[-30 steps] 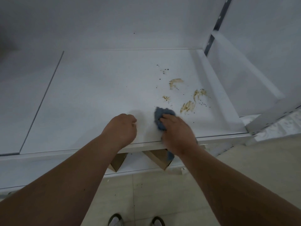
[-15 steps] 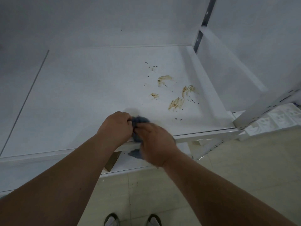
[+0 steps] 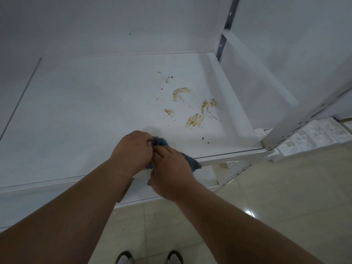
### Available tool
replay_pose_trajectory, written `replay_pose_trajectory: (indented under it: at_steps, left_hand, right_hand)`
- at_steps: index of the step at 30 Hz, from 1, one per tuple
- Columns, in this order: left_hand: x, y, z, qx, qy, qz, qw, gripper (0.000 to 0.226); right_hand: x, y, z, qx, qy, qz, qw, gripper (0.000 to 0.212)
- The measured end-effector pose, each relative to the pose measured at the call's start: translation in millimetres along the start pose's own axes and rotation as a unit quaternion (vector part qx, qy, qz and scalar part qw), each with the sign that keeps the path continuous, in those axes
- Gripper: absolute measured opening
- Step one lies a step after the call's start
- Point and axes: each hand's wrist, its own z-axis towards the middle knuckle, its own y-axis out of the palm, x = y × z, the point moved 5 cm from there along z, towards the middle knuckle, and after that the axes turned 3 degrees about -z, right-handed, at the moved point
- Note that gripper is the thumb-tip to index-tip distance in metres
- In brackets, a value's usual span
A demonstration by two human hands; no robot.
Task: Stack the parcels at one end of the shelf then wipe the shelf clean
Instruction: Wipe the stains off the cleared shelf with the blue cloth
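Both hands meet at the front edge of the white shelf [image 3: 95,111], the left hand [image 3: 131,149] and right hand [image 3: 169,168] each with fingers curled round a blue cloth [image 3: 191,161] bunched between them. Brown smears [image 3: 194,120] (with dark specks around them) lie beyond, toward the shelf's right end, untouched. A cardboard parcel [image 3: 124,189] peeks out on the lower tier, mostly hidden by the left forearm.
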Motion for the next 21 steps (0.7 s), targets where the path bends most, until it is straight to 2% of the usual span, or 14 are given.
replay_pose_trajectory:
  at_steps: [2,3,5,7,10,14,17,19,21]
  left_hand:
    - [-2,-3,1,0.008,0.013,-0.006,1.0,0.031]
    - [-3,-4,1,0.011,0.019,-0.008,1.0,0.031]
    - [-7,-7,-1,0.021,0.019,-0.009,1.0,0.031]
    - [-15,-9,-2,0.035,0.005,-0.01,0.999,0.031]
    - [-29,-17,-1,0.068,-0.024,-0.004,0.997,0.035]
    - [-39,-32,1,0.113,-0.058,-0.027,0.992,0.044]
    - [-42,-36,5,0.109,-0.071,-0.022,0.991,0.046]
    - [-46,-34,8,0.09,-0.079,-0.009,0.993,0.047]
    - [-48,-32,8,0.07,-0.078,0.008,0.994,0.045]
  right_hand:
    - [27,-4,3,-0.036,0.009,-0.054,0.998,0.063]
    - [44,-9,4,-0.035,0.055,-0.055,0.996,0.059]
    - [71,-21,3,-0.008,0.163,-0.034,0.986,0.047]
    - [74,-18,4,0.026,0.203,-0.022,0.979,0.04]
    - [36,-3,7,0.076,0.126,-0.032,0.989,0.042]
    - [-28,21,26,-0.052,-0.028,0.013,0.998,0.049]
    - [-39,18,44,-0.057,-0.092,0.023,0.994,0.048]
    - [-25,15,59,-0.09,-0.095,0.003,0.991,0.054]
    - [8,3,74,-0.075,-0.029,-0.02,0.997,0.06]
